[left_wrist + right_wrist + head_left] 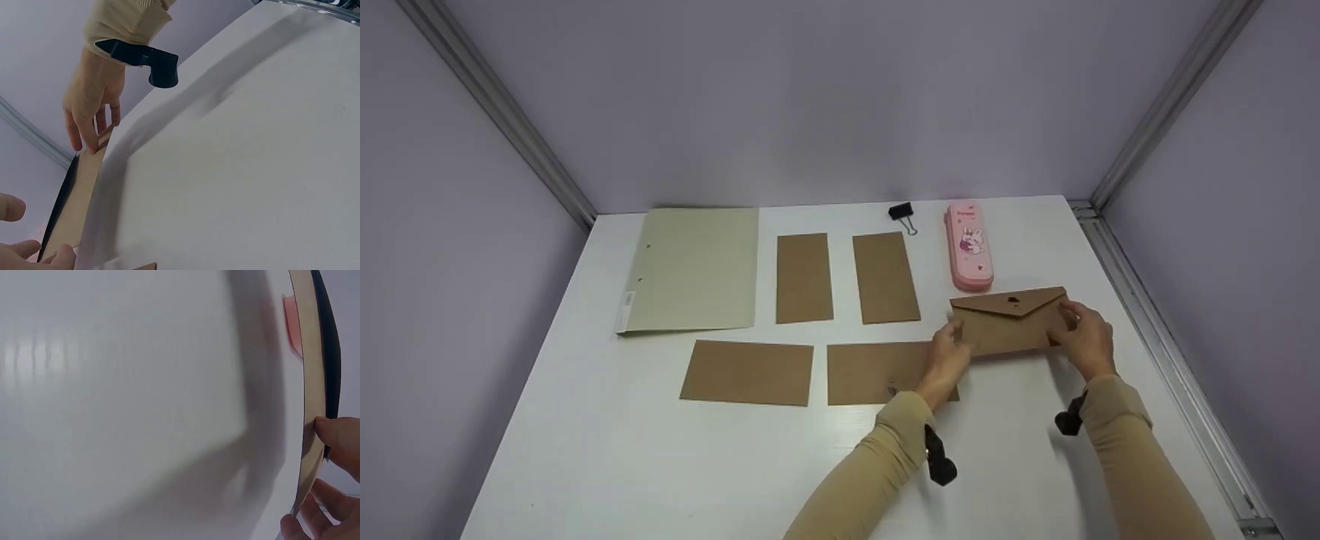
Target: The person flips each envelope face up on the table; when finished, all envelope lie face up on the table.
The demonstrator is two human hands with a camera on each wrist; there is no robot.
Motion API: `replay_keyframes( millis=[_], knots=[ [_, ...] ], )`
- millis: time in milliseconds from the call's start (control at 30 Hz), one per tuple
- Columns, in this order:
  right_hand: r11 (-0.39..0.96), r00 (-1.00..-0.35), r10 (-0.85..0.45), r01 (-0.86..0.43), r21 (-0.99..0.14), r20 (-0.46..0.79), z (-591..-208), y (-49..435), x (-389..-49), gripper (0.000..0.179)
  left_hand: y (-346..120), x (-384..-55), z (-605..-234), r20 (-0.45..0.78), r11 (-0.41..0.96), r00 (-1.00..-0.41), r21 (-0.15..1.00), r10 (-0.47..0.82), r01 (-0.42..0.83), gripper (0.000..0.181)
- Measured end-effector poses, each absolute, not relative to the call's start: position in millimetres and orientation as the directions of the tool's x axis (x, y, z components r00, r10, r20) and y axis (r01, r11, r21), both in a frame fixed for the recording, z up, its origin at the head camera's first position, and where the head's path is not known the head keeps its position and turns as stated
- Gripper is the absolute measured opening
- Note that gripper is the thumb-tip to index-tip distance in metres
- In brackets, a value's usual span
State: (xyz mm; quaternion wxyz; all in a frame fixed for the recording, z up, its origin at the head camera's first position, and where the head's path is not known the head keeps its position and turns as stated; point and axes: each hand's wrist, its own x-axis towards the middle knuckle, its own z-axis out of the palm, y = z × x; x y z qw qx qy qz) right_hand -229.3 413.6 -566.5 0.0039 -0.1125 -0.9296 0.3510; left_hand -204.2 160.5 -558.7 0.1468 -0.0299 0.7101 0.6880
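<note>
A brown paper envelope (pixel 1005 330) with a pointed flap and a dark mark on it is held up a little over the table, flap side showing. My left hand (pixel 949 360) pinches its left end. At the right end, my right hand (pixel 1086 337) grips the envelope's edge between thumb and fingers. In the right wrist view, the right thumb (pixel 340 439) presses one face while fingertips wrap behind. Seen from the left wrist, the envelope (pixel 79 197) stretches between both hands. Under my left hand lies another brown envelope (pixel 862 371), partly covered.
Left of it lies a brown envelope (pixel 747 373); two upright ones, the left (pixel 804 277) and the right (pixel 886 277), are behind. A pale green folder (pixel 697 270) is at the back left. A black binder clip (pixel 901 211) and pink pencil case (pixel 970 247) sit near the back wall.
</note>
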Motion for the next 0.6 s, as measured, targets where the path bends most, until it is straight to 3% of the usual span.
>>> replay_keyframes(
  millis=[300, 600],
  knots=[
    [0.682, -0.970, 0.165, 0.244, -0.689, -0.180, -579, 420, -232, 0.063, 164, -200, -564, -0.299, 0.079, -0.936, 0.954, 0.187, -0.289, 0.052],
    [0.714, -0.975, 0.143, 0.220, -0.665, -0.169, -585, 417, -232, 0.058, 164, -202, -574, -0.299, 0.042, -0.930, 0.954, 0.214, -0.297, 0.050]
  ],
)
